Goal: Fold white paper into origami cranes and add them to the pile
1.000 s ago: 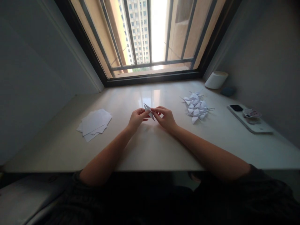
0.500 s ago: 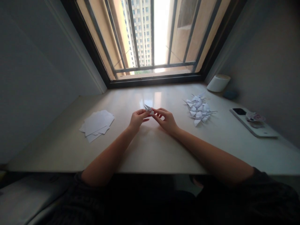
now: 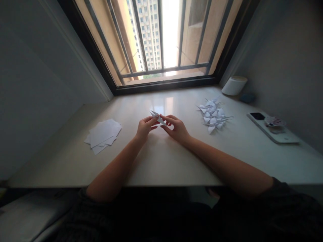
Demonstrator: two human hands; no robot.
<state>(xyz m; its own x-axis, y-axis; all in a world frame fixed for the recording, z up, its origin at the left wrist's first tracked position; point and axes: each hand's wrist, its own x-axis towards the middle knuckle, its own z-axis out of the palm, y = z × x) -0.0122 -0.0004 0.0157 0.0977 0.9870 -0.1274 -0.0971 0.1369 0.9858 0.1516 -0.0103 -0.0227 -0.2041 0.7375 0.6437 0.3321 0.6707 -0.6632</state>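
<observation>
A small folded piece of white paper, pointed at its far end, is held over the middle of the pale table. My left hand pinches its left side with the fingers closed. My right hand grips its right side, also closed. Both forearms reach in from the table's near edge.
A loose stack of white paper sheets lies to the left. A heap of folded white paper figures lies to the right. Further right are a white phone with a small round item on it and a white roll. A barred window is behind.
The folded paper has turned between my fingers and now lies flatter, its point aimed up and left. Both hands stay pinched on it at the same place.
</observation>
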